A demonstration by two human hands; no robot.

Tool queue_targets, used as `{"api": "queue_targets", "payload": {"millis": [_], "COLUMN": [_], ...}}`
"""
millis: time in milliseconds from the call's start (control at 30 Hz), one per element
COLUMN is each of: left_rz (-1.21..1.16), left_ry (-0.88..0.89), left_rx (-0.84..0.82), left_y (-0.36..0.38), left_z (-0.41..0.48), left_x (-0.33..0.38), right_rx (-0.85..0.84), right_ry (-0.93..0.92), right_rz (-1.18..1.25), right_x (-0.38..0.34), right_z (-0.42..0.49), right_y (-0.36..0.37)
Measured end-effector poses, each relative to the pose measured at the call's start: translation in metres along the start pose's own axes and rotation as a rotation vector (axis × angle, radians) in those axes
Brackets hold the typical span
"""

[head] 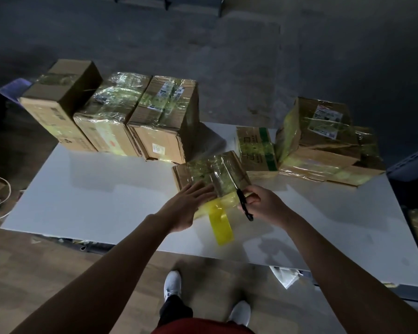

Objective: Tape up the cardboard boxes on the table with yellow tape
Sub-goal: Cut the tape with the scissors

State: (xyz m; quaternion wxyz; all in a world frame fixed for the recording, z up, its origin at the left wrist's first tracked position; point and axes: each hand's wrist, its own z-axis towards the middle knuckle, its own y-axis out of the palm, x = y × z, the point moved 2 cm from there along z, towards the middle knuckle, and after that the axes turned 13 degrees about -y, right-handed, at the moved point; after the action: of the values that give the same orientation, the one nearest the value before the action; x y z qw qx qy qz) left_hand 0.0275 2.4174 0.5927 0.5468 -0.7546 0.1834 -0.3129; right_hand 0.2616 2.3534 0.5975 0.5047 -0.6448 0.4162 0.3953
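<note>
Fingers [200, 189] of the left hand [187, 208] lie straight and spread, pressing flat on the near top edge of a small cardboard box [203, 169]. The right hand [261, 203] curls round the black handles of a pair of scissors [244, 207], whose blades slant up across the box top and are hard to pick out against its glossy wrap. That box sits right of the middle of the white table [101, 194], closed, so its contents cannot be seen. A strip of yellow tape [222, 226] runs from its near face down toward the table's near edge, stopping short of it.

Just beyond stands a box with a green band [257, 150], and beside that a crumpled, tape-wrapped box [321, 143] near the right edge. Three closed boxes [111, 116] stand touching in a row at the far left, overhanging the far edge. Bare tabletop spreads left of the hands. Dim light blurs the labels.
</note>
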Motion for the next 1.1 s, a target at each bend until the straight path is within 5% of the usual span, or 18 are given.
{"api": "queue_targets", "payload": {"millis": [167,300,433,567,1100], "left_rz": [0.074,-0.166,-0.664,-1.103,-1.094], "left_ry": [-0.103,-0.369,-0.814,-0.920,-0.909], "left_rx": [0.209,0.486,0.247,0.146,0.032], "left_y": [-0.004,0.007,0.030,0.035,0.035], "left_z": [-0.012,-0.030,-0.037,-0.032,-0.034], "left_x": [0.008,0.034,0.053,0.063,0.062], "right_rx": [-0.088,-0.176,-0.264,-0.322,-0.626], "right_ry": [-0.014,-0.013,0.024,0.033,0.070], "right_rz": [0.009,-0.042,-0.152,-0.243,-0.555], "right_x": [0.003,0.002,0.004,-0.001,-0.023], "right_z": [0.000,0.004,0.008,0.009,0.011], "right_y": [-0.006,-0.011,-0.020,-0.028,-0.068]}}
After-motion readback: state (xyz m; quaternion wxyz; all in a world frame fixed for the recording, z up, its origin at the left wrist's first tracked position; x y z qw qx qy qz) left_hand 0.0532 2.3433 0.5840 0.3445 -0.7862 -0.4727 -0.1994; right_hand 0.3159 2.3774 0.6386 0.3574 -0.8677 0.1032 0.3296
